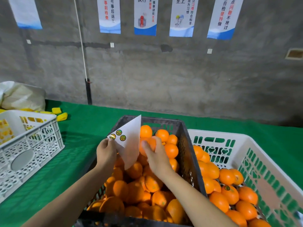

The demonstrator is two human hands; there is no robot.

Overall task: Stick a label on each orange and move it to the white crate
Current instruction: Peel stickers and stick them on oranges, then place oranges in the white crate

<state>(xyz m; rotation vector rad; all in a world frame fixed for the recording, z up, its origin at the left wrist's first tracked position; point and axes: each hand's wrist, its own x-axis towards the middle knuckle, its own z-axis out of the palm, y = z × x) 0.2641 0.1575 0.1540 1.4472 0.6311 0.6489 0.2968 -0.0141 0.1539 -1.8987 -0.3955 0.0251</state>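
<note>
Green table (82, 125), grey wall (164, 79) behind. Our left hand (105, 152) pinches the label sheet (129, 141); our right hand (157, 158) grips an orange (148, 145) over the black crate (186, 145), white crate (213, 133) just beside.

Second poster (109, 15): 事前检查, 事后返工; third poster (145, 15): 执行; fourth poster (182, 17): 至上; fifth poster (223, 18): 不放过.

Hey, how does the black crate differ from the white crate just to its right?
The black crate is dark with fine mesh walls; the white crate is pale, with slots and heart cutouts. The black crate is heaped with oranges along its whole length; the white crate has them only at its near end, and its far end is bare. Both stand side by side on the green cloth and hold oranges.
</note>
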